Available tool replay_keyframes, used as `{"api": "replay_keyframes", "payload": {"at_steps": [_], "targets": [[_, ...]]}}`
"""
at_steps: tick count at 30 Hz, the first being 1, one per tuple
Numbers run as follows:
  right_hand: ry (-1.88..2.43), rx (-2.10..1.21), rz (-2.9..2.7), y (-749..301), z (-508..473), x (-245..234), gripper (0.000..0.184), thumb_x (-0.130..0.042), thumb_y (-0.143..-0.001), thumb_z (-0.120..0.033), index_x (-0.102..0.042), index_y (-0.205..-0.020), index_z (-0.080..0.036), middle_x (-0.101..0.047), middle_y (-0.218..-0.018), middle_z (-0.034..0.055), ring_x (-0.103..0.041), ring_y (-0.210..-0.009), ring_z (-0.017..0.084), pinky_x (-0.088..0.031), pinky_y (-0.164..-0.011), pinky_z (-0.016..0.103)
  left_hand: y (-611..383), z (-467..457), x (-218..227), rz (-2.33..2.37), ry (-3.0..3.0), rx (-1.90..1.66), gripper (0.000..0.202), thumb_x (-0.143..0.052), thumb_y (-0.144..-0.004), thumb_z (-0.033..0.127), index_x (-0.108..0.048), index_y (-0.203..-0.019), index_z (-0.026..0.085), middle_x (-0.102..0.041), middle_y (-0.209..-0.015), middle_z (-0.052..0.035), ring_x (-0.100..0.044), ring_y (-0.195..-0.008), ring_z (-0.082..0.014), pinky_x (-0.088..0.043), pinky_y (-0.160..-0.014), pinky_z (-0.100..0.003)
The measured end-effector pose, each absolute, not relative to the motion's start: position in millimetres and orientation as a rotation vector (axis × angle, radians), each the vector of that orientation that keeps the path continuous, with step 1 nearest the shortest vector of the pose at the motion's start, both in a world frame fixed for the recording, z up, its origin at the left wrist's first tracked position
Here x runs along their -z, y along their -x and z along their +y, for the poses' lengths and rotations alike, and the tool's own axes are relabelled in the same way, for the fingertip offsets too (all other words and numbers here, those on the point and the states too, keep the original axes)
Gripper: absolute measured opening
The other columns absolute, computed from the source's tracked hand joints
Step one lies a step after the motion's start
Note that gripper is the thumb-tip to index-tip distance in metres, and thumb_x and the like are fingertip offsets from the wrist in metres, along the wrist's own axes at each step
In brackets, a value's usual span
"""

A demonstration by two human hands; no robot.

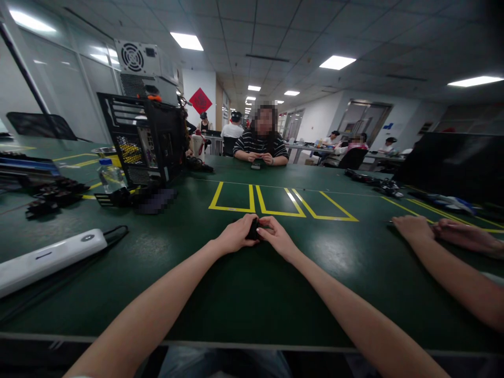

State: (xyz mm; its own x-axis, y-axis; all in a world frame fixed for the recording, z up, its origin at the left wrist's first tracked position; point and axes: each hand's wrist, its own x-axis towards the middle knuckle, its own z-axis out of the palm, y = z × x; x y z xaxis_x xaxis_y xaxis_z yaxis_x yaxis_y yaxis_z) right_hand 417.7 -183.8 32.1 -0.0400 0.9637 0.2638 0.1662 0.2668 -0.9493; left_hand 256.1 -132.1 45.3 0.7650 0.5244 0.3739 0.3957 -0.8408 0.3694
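Centre frame: small black part (253, 229), our left hand (235, 235) and right hand (277, 237) each with grip pinching it. We rest them on the surface (244, 294), likely for steadiness.

Green table (165, 262), glass walls (59, 89), bright ceiling panels (337, 62)

Count: 1 black part (253, 229), 1 left hand (235, 234), 1 right hand (276, 235), 3 yellow boxes (232, 209) ahead, 1 power strip (51, 257), 1 PC case (145, 136), 1 bottle (110, 176), 2 co-worker hands (413, 228).
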Motion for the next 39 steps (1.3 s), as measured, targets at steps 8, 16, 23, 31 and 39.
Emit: {"api": "replay_keyframes", "payload": {"at_steps": [8, 16, 23, 31, 39], "targets": [[0.992, -1.051, -1.434, -418.3, -184.2, -32.3, 0.026, -0.059, -0.066, -0.024, -0.047, -0.089, -0.021, -0.052, -0.097, 0.0002, -0.054, -0.090, 0.014, -0.043, -0.081, 0.031, -256.8, -128.7, -40.8, 0.702, -2.713, -0.722, 0.059, -0.058, -0.067, 0.035, -0.026, -0.114, 0.020, -0.044, -0.111, -0.0078, -0.050, -0.094, -0.0223, -0.043, -0.076, -0.035], [1.092, -1.022, -1.419, -417.6, -187.4, -34.9, 0.022, -0.056, -0.068, -0.033, -0.048, -0.085, -0.021, -0.052, -0.091, 0.0001, -0.056, -0.077, 0.012, -0.047, -0.070, 0.030, -257.4, -130.2, -43.0, 0.710, -2.708, -0.713, 0.058, -0.057, -0.067, 0.035, -0.026, -0.115, 0.021, -0.041, -0.114, -0.0084, -0.048, -0.099, -0.0239, -0.041, -0.078, -0.035], [1.135, -0.908, -1.470, -418.8, -184.1, -34.1, 0.030, -0.057, -0.067, -0.029, -0.047, -0.094, -0.021, -0.052, -0.098, 0.0028, -0.055, -0.086, 0.015, -0.044, -0.078, 0.034, -258.0, -127.9, -40.0, 0.698, -2.717, -0.724, 0.059, -0.058, -0.067, 0.034, -0.026, -0.114, 0.020, -0.041, -0.114, -0.0086, -0.049, -0.098, -0.0236, -0.041, -0.078, -0.034], [1.023, -0.979, -1.555, -419.5, -187.1, -34.3, 0.028, -0.059, -0.065, -0.022, -0.047, -0.090, -0.022, -0.051, -0.098, 0.0000, -0.054, -0.092, 0.014, -0.042, -0.083, 0.032, -257.1, -128.3, -40.4, 0.688, -2.717, -0.728, 0.057, -0.057, -0.067, 0.033, -0.026, -0.114, 0.020, -0.041, -0.115, -0.0080, -0.049, -0.098, -0.0232, -0.041, -0.078, -0.034], [1.103, -0.909, -1.494, -417.9, -182.3, -31.4, 0.028, -0.058, -0.066, -0.028, -0.047, -0.092, -0.022, -0.051, -0.094, 0.0013, -0.056, -0.081, 0.013, -0.045, -0.075, 0.031, -259.2, -127.2, -39.0, 0.716, -2.710, -0.722, 0.059, -0.059, -0.066, 0.032, -0.027, -0.113, 0.020, -0.041, -0.114, -0.0081, -0.049, -0.097, -0.0236, -0.041, -0.078, -0.035]]}}
